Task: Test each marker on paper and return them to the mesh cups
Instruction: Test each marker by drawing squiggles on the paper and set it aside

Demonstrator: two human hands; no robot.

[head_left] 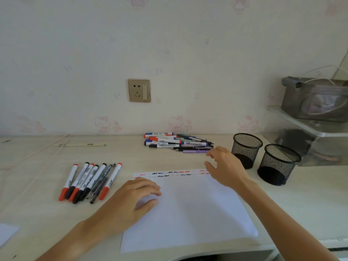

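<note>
At far centre, right hand (225, 164), fingers apart and empty, nears marker pile (177, 142): light, stiff, slick barrels, so pinch mid-barrel; left hand (138, 193) flat on paper (197, 210).

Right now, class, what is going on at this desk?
A person is testing markers on paper. The left hand rests flat on the sheet, whose top edge carries rows of red, blue and black squiggles. The right hand, open and empty, reaches toward the far pile of markers. Another group lies left of the paper. Both mesh cups look empty.
</note>
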